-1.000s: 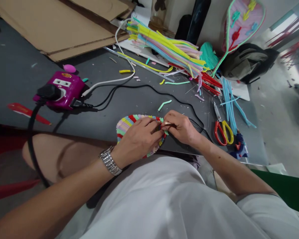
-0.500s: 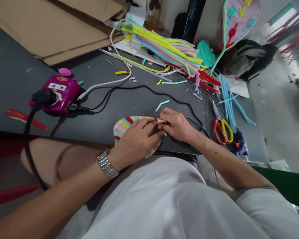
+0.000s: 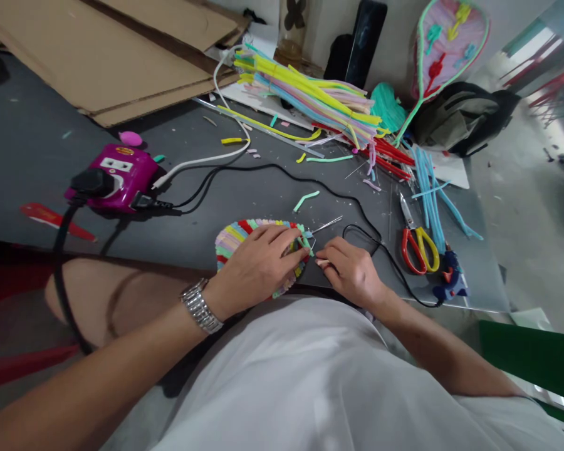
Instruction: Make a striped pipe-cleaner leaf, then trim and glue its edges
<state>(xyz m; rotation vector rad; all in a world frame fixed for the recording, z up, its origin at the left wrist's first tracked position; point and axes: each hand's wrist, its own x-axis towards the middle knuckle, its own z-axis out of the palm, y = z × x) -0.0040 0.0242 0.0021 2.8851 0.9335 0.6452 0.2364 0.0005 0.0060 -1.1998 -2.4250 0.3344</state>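
My left hand (image 3: pixel 263 257) lies over a rounded piece of striped, multicoloured pipe cleaners (image 3: pixel 230 241), its fingers and thumb gripping the right end. A silver watch is on that wrist. Thin bare wires (image 3: pixel 328 223) stick out from the piece's right tip, near a mint green end (image 3: pixel 306 240). Just right of that tip, my right hand (image 3: pixel 350 268) is closed in a pinch, apart from the piece. Something small and pale shows at its fingertips, too small to name. A mint green pipe-cleaner offcut (image 3: pixel 306 200) lies beyond the hands.
Orange-and-yellow-handled scissors (image 3: pixel 418 241) and a blue glue gun (image 3: pixel 452 275) lie at right, its black cord (image 3: pixel 310 178) crossing the table. A purple power socket (image 3: pixel 117 178) stands left. Pipe-cleaner bundles (image 3: pixel 310 94), cardboard (image 3: pixel 98 56) and a decorated pink fan shape (image 3: pixel 444 50) are behind.
My right hand has drawn away from the piece's tip, to the right and slightly towards me, baring the wires. My left hand keeps its grip. The view has shifted slightly.
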